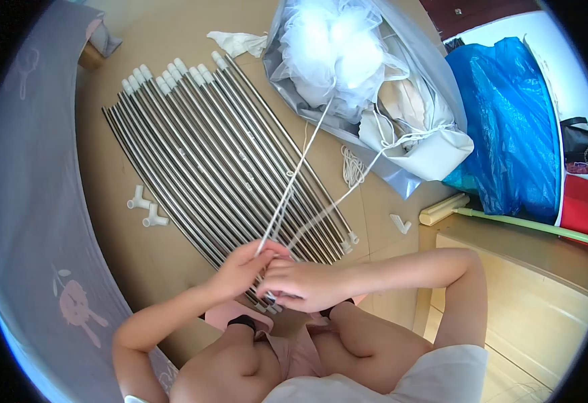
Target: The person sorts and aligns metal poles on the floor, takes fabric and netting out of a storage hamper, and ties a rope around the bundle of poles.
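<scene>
White cord (305,156) runs in two strands from my hands up to the grey bag (435,87). My left hand (243,267) is closed on the cord, fingers curled round it. My right hand (301,282) is pressed against the left one, its fingers bent over the same cord; the exact grip is partly hidden. Beneath the cord, a row of metal tubes (193,154) lies on the floor, many with white plastic ends. Inside the bag are white tulle (334,54) and folded cream fabric (405,104).
White plastic connectors (153,216) lie left of the tubes, and another connector (400,224) is at the right. A coil of cord (353,168) rests beside the bag. Blue plastic (506,121) and a pale green pole (522,224) are further right. Grey-lilac fabric (32,201) hangs at the left.
</scene>
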The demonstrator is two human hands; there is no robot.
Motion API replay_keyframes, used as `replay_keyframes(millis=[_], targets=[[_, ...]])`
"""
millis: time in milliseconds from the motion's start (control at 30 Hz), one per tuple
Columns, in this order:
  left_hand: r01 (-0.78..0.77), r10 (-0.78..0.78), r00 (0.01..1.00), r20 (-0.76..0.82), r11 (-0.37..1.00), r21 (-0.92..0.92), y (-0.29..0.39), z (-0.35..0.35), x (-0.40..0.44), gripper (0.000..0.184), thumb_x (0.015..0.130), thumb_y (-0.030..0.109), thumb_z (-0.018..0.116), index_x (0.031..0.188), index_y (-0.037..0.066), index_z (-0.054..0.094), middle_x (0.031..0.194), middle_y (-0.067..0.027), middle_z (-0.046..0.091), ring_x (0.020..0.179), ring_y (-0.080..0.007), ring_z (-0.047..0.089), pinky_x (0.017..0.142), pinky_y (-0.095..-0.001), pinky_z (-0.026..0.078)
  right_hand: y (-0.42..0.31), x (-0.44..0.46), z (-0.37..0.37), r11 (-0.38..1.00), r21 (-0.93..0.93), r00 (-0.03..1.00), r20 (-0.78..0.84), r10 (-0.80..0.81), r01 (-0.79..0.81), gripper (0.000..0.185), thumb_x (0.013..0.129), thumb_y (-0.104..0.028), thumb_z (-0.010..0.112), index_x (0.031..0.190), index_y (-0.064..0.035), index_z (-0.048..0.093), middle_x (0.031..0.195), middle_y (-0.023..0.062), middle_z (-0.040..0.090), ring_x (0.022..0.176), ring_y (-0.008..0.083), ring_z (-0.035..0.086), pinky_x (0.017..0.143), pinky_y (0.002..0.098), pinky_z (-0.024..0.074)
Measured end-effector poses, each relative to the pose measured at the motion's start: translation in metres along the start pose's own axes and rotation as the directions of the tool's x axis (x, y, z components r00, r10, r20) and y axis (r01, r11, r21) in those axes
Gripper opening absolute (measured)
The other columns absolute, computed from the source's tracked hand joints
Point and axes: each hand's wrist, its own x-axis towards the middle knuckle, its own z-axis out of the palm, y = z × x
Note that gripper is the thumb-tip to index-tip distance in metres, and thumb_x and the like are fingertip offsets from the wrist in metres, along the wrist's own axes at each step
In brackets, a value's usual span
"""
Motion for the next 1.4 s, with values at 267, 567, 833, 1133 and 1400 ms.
replay_keyframes(millis=[267, 567, 833, 1133, 1400], targets=[[0.144, -0.188, 0.982, 0.019, 0.812, 0.565, 0.067, -0.01, -0.07, 0.022, 0.091, 0.014, 0.039, 0.098, 0.001, 0.055, 0.084, -0.0034, 0.059, 0.072, -0.0096, 0.053, 0.061, -0.0231, 0.043, 0.014, 0.016, -0.06, 0.722, -0.686, 0.894, -0.266, -0.36, 0.087, 0.054, 0.065, -0.016, 0.069, 0.114, -0.0114, 0.047, 0.097, 0.0109, 0.048, 0.103, 0.026, 0.044, 0.094, 0.0427, 0.034], [-0.129, 0.303, 0.807, -0.506, 0.928, 0.349, 0.04, -0.044, -0.156, 0.022, 0.087, 0.011, 0.046, 0.075, -0.001, 0.06, 0.057, 0.001, 0.049, 0.05, -0.0069, 0.039, 0.046, -0.0214, 0.031, 0.064, 0.0, -0.073, 0.91, -0.388, 0.972, -0.227, 0.061, -0.148, 0.018, 0.083, -0.027, 0.052, 0.08, -0.0091, 0.054, 0.066, 0.0099, 0.058, 0.059, 0.0273, 0.056, 0.054, 0.036, 0.0445], [0.433, 0.339, 0.648, -0.682, 0.573, 0.696, 0.013, -0.084, -0.124, 0.013, 0.084, 0.006, 0.049, 0.084, -0.003, 0.058, 0.055, -0.0078, 0.051, 0.05, -0.0109, 0.048, 0.047, -0.0245, 0.037, 0.05, -0.057, -0.193, 0.909, -0.086, 0.654, -0.723, 0.224, -0.407, 0.016, 0.086, -0.018, 0.053, 0.087, -0.0028, 0.058, 0.081, 0.0012, 0.058, 0.077, 0.0087, 0.052, 0.073, 0.0219, 0.0403], [-0.052, 0.58, 0.499, -0.644, 0.762, 0.646, -0.008, -0.085, -0.107, 0.014, 0.088, 0.01, 0.044, 0.086, -0.002, 0.051, 0.074, -0.0084, 0.058, 0.074, -0.0163, 0.056, 0.073, -0.0271, 0.043, 0.079, -0.16, -0.305, 0.118, -0.25, 0.11, -0.737, -0.667, -0.961, 0.049, 0.082, -0.026, 0.056, 0.116, 0.0059, 0.042, 0.12, 0.0239, 0.039, 0.113, 0.0347, 0.038, 0.095, 0.0428, 0.0294], [-0.528, 0.525, 0.848, -0.075, 0.82, -0.221, 0.003, -0.008, -0.068, 0.012, 0.089, 0.015, 0.041, 0.094, 0.004, 0.044, 0.07, -0.0101, 0.054, 0.075, -0.0213, 0.052, 0.072, -0.0359, 0.042, 0.019, 0.039, -0.051, 0.971, -0.168, 0.985, 0.065, -0.162, 0.171, 0.056, 0.075, -0.038, 0.063, 0.11, 0.0012, 0.045, 0.106, 0.0149, 0.046, 0.103, 0.0246, 0.042, 0.085, 0.039, 0.0353]])
